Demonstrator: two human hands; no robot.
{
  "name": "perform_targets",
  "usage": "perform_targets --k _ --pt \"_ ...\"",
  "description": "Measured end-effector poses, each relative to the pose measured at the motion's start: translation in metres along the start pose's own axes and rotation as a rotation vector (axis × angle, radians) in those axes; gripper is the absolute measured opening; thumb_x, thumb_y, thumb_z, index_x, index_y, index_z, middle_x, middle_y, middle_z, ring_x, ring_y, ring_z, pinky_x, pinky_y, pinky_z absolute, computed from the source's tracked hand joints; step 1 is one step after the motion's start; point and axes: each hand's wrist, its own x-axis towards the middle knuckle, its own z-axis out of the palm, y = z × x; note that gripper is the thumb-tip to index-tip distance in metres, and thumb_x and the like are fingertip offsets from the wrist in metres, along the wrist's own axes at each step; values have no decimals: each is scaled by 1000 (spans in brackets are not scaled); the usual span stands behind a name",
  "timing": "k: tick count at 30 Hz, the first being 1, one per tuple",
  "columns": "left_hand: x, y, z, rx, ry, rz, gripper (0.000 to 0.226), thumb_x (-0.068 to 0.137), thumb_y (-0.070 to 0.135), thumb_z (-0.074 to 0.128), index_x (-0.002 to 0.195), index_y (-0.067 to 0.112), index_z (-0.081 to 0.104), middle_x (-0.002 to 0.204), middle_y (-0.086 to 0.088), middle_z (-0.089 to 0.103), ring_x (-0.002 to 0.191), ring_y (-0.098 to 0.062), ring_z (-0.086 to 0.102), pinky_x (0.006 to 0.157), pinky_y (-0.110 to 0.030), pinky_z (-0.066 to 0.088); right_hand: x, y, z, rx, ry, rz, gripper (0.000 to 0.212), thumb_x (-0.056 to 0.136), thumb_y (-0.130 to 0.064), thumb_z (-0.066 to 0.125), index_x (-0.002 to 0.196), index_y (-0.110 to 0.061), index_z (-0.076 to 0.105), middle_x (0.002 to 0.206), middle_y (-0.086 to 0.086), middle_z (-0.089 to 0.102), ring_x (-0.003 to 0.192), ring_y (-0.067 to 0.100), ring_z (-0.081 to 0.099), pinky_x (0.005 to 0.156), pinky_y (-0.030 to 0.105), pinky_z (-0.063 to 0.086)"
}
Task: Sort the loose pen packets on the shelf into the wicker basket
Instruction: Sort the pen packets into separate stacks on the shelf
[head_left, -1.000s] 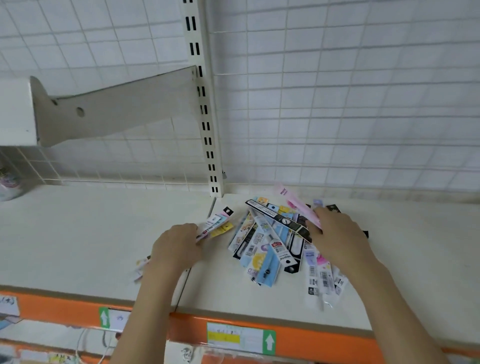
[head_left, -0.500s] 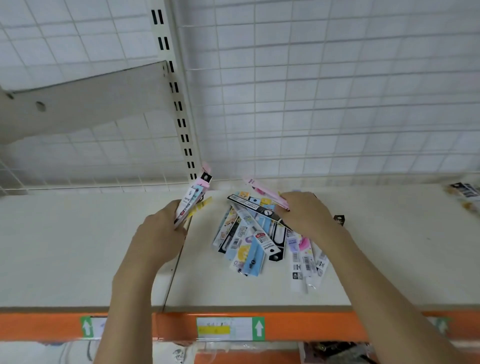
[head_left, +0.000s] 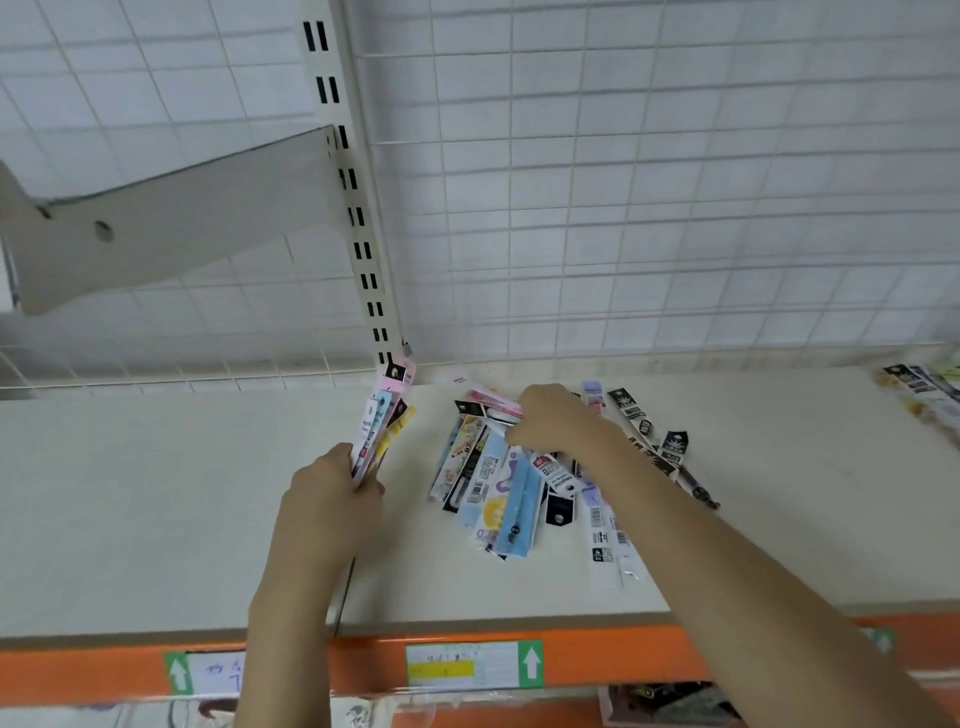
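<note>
Fingers of left hand curl round upright bundle of pen packets, centre-left of frame, long axis near vertical. Loose pile fans on shelf just right of it. Right hand nearer, pinching pink packet atop pile. Wicker basket not visible.

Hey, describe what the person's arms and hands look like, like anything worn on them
Both arms are bare all the way to the bottom edge of the picture: no sleeves show. The left hand and right hand wear no gloves, and no watch, bracelet or ring shows on the sides facing the camera.
</note>
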Motion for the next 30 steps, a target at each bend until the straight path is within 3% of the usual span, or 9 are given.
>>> perform_targets --k 4,9,18,21,25,30 --pt "4 4 -3 -6 14 -17 12 87 16 47 86 9 57 84 -10 68 78 -32 63 71 -39 52 -7 3 -15 133 70 -25 32 80 -14 59 58 -13 36 55 0 42 48 14 38 44 23 25" --pt "4 21 -2 -38 1 -24 12 87 19 49 87 10 57 84 -11 68 78 -33 66 73 -47 55 -26 18 -42 366 156 -78 15 88 -17 56 76 -11 49 63 0 48 52 13 45 48 24 32" --pt "-13 85 19 7 51 48 13 87 16 47 83 8 57 81 -10 69 75 -32 67 72 -46 55 -60 76 -89 667 323 -104 34 86 -23 60 59 -20 38 51 -5 38 40 10 35 47 23 27" --pt "-24 116 36 13 61 62 16 87 15 46 73 11 53 76 -9 66 73 -31 64 70 -43 53 -69 108 -103 753 378 -104 31 85 -24 61 62 -18 41 52 -3 36 48 14 34 52 26 25" --pt "-41 159 68 -21 27 59 15 87 18 48 78 11 57 77 -10 67 75 -32 66 71 -47 54 -83 159 -119 776 406 -75 36 84 -24 59 56 -19 38 40 -9 40 34 4 36 47 23 28" --pt "-62 202 104 -1 38 98 25 88 13 47 63 11 45 68 -16 64 70 -34 65 63 -41 50 -97 213 -135 801 394 -72 33 88 -23 56 59 -20 40 36 -10 44 33 3 34 47 22 30"
